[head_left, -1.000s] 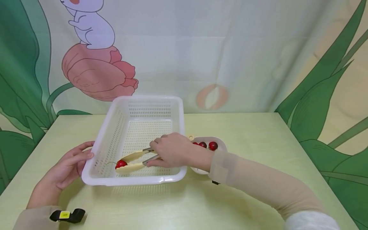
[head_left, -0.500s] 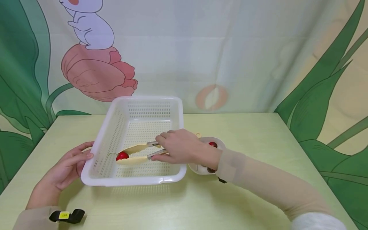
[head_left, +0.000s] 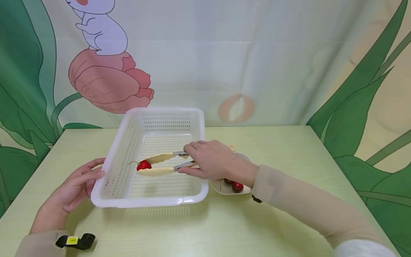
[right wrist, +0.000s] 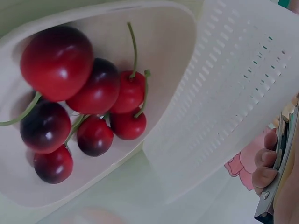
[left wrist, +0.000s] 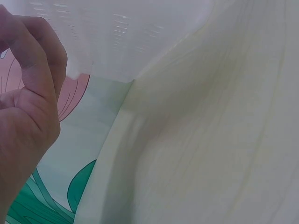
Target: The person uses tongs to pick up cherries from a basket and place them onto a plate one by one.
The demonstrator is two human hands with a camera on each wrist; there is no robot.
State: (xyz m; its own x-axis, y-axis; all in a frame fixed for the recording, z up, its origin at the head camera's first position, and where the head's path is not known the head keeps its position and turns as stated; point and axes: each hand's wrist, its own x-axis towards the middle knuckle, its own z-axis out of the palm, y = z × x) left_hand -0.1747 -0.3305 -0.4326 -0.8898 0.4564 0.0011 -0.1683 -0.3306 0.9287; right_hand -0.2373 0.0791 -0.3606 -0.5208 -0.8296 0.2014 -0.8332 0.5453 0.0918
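Observation:
My right hand (head_left: 212, 159) grips tongs (head_left: 160, 170) with metal arms and cream tips. Held between those tips is a red cherry (head_left: 144, 165), its green stem pointing left, over the inside of a white perforated basket (head_left: 117, 202). At the basket's left rim, my left hand (head_left: 78, 182) holds on with its thumb and bent fingers; in the left wrist view the bent fingers (left wrist: 42, 60) show near the basket's underside. Only the metal arms of the tongs (right wrist: 275, 177) show in the right wrist view, with fingers around them.
Right of the basket stands a pale dish (head_left: 221, 191), partly covered by my right forearm. Several dark red cherries (right wrist: 58, 63), some with green stems, lie in it. A cream ring (head_left: 232, 147) shows behind my wrist. A printed curtain (head_left: 273, 71) hangs behind the table (head_left: 289, 150).
My right hand, with the tongs and cherry, has moved right and away from me, further over the dish. The left hand and basket have stayed in place.

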